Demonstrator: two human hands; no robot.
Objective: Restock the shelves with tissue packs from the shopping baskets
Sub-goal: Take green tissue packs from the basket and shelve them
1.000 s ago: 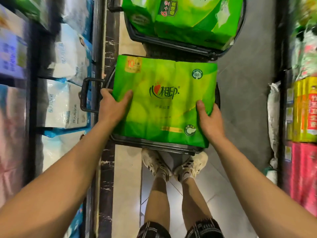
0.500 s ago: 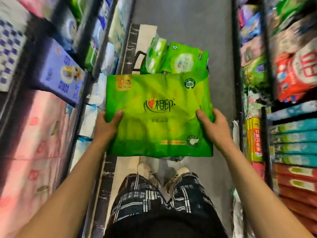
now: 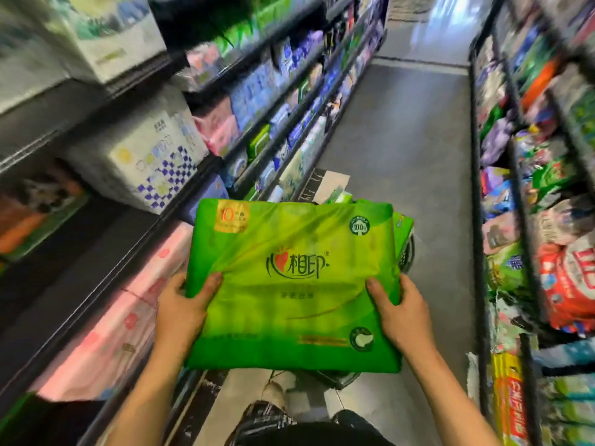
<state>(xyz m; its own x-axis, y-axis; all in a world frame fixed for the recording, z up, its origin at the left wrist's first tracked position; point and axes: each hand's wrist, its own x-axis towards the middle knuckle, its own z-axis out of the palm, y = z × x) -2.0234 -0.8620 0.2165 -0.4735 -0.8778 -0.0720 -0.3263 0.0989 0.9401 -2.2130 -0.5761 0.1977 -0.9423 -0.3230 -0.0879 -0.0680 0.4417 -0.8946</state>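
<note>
1. Head view: we carry the green tissue pack (image 3: pixel 294 284) flat at chest height over the aisle, between the shelves (image 3: pixel 273 101). To shelve it well, we keep it level and pick a gap first.
2. Our left hand (image 3: pixel 180 309) and right hand (image 3: pixel 402 312) clamp its near corners — thumbs on top, other fingers hidden underneath.

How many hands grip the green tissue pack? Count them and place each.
2. The left hand grips the green tissue pack at its lower left edge; the right hand grips its lower right edge, thumbs on the front. No others hidden.
</note>
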